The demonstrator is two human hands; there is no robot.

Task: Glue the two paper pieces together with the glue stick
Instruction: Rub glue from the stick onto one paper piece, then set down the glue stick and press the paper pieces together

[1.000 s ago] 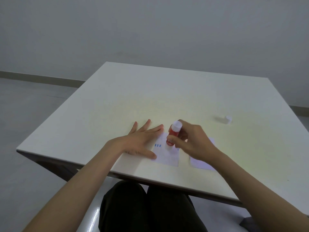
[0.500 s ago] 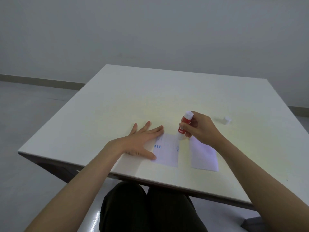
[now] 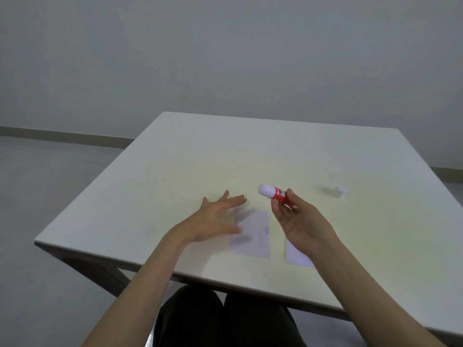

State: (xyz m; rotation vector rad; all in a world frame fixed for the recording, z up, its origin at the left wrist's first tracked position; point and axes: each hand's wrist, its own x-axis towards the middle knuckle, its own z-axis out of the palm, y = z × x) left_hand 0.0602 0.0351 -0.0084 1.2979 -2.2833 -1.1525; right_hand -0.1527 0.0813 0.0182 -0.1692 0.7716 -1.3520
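Two white paper pieces lie near the table's front edge. The left paper piece (image 3: 253, 234) lies flat with a small blue mark on it. My right wrist covers part of the right paper piece (image 3: 297, 257). My right hand (image 3: 300, 221) holds the red glue stick (image 3: 275, 196) in the air above the table, tilted, its white end pointing left. My left hand (image 3: 215, 219) hovers with fingers spread at the left paper's left edge; I cannot tell whether it touches the paper.
The glue stick's white cap (image 3: 339, 195) lies on the white table (image 3: 200, 156) to the right of my right hand. My dark-trousered legs show under the table's front edge. Grey floor and wall surround the table.
My right hand has lifted the glue stick off the left paper and turned it sideways. My left hand has risen and shifted slightly from pressing the paper.
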